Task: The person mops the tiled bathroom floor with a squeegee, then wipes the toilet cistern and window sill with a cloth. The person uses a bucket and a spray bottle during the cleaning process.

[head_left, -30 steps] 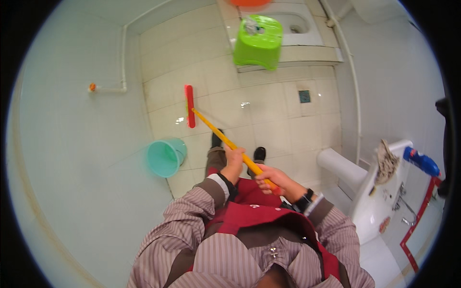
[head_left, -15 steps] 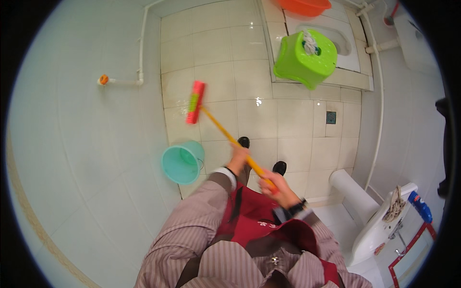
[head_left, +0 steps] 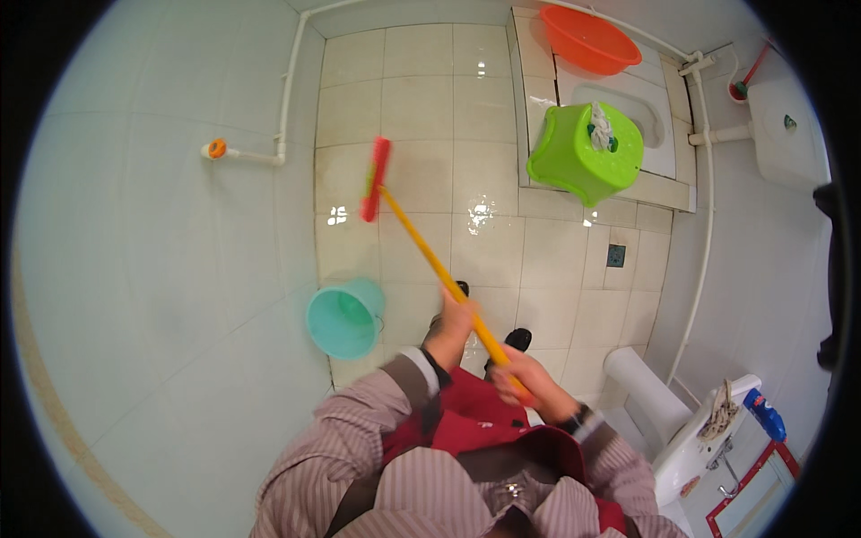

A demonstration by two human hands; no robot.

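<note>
Both my hands are closed around the yellow-orange handle of a long floor brush (head_left: 419, 240). My left hand (head_left: 458, 316) grips it lower down, towards the head. Higher up, near its end by my apron, my right hand (head_left: 524, 377) is wrapped round the handle, slightly blurred. The narrow red head (head_left: 377, 179), with a yellow-green patch, is over the wet pale floor tiles ahead and to the left; the handle slants down to it. A turquoise bucket (head_left: 343, 320) stands between the head and my left forearm, by the left wall.
On the raised squat toilet (head_left: 659, 139) at the far right are a green stool (head_left: 587, 148) with a grey-white cloth and an orange basin (head_left: 590, 40). A floor drain (head_left: 616, 255) lies right of my shoes. A white sink (head_left: 668, 466) stands at lower right; a pipe tap (head_left: 215, 149) juts from the left wall.
The brush head has moved farther ahead across the tiles, away from the bucket. Both hands keep their hold on the handle. The whole view has shifted, showing more of the far end.
</note>
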